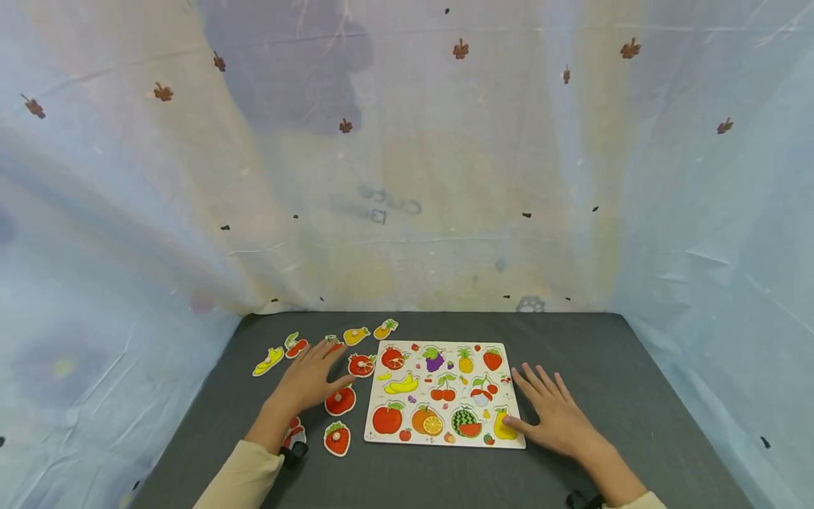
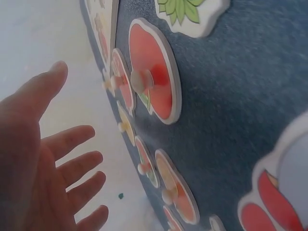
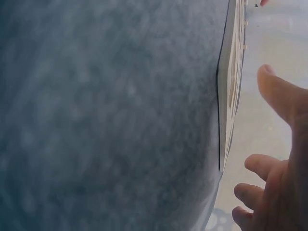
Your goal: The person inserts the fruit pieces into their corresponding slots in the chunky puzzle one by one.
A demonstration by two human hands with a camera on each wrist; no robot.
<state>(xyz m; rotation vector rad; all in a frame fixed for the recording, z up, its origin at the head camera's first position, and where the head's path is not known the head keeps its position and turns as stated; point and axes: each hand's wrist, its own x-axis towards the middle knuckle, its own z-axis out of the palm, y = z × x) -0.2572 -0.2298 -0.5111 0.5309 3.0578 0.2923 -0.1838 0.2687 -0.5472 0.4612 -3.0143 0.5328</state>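
Observation:
My left hand [image 1: 308,378] hovers with fingers spread over several loose fruit puzzle pieces left of a white puzzle board [image 1: 445,447]. Its palm holds nothing in the left wrist view. Close by it lie a red apple piece [image 1: 340,401], a halved pomegranate piece [image 1: 361,365] and a strawberry piece [image 1: 337,439]. Small round knobs stick up from the pieces, such as the knob [image 2: 139,82] on the apple. My right hand [image 1: 555,416] is over the board's right edge, fingers apart, its thumb overlapping the printed pear in the head view. Nothing is in it.
Farther back lie a banana piece [image 1: 268,361], a cherry piece [image 1: 296,345], a pear piece [image 1: 356,336] and a pineapple piece [image 1: 385,329]. Another piece [image 1: 295,431] shows partly behind the left wrist. A dark grey table [image 1: 432,481] carries everything, with pale curtains [image 1: 432,268] around it.

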